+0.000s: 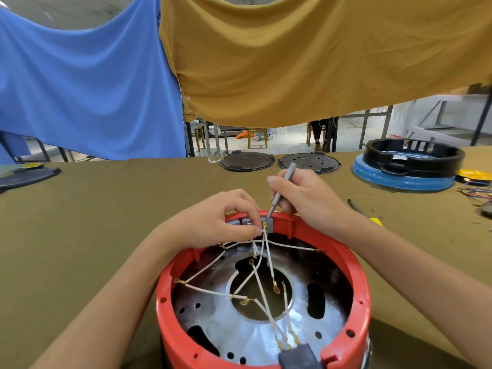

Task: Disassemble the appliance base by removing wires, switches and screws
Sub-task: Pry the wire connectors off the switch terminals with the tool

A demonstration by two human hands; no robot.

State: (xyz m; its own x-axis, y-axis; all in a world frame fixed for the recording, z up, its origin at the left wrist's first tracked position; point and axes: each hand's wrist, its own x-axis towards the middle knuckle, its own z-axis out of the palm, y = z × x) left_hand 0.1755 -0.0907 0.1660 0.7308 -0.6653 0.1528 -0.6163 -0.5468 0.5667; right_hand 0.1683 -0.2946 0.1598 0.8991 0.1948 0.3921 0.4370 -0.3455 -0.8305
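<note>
The red round appliance base lies upside down on the table in front of me, with a shiny metal plate inside. Several white wires with brass ring terminals cross the inside and run up to a grey switch block at the far rim. My left hand pinches the wires right at that block. My right hand grips a thin grey screwdriver, its tip down on the block's brass terminal. A dark grey connector sits at the near rim.
The table has an olive cloth. Two dark round lids lie at the far edge, a black ring on a blue base at far right. A yellow-handled screwdriver and loose coloured wires lie to the right. Another dark lid lies far left.
</note>
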